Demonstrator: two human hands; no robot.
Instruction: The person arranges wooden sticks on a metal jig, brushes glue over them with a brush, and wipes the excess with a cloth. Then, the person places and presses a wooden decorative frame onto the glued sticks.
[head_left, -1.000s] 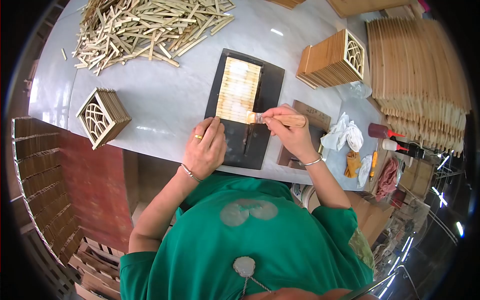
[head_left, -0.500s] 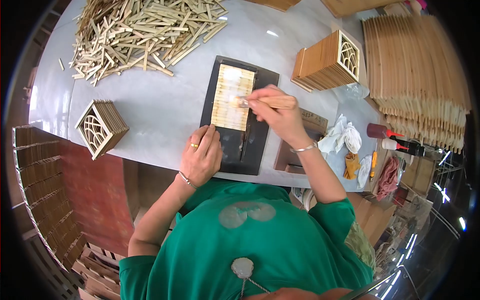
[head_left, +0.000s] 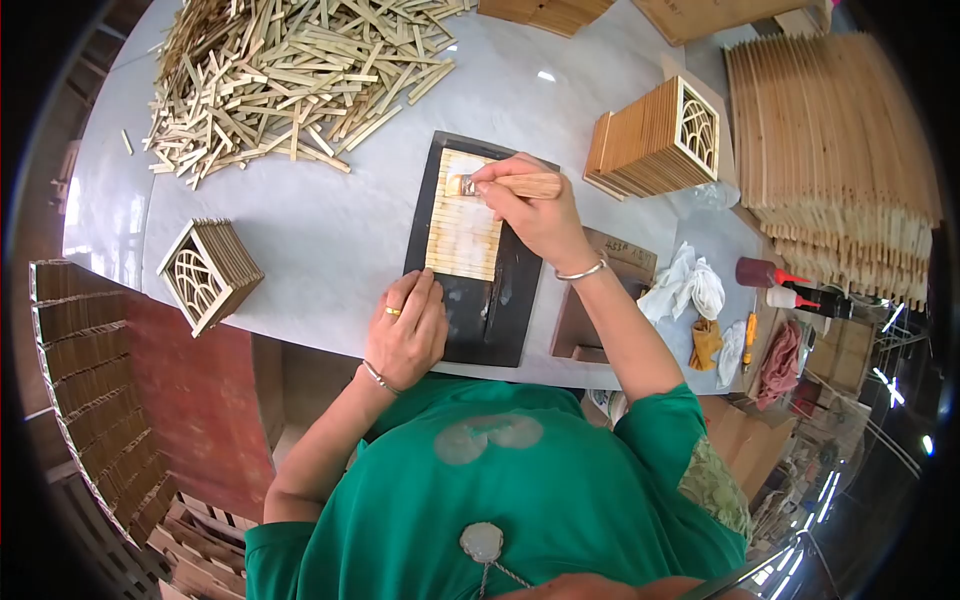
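Bare table [head_left: 330, 260] is stretching left of the board [head_left: 517, 310]; the right hand [head_left: 535, 213] is gripping a brush [head_left: 532, 186], while the left hand [head_left: 407, 330], loosely uncurled, is touching the strips [head_left: 465, 238].

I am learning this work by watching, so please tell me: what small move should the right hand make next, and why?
Probably draw the brush, held in the right hand, toward the lower strips: its bristles are near the upper end, the whitish patches look uneven, and the left hand rests at the lower left corner, perhaps steadying them.
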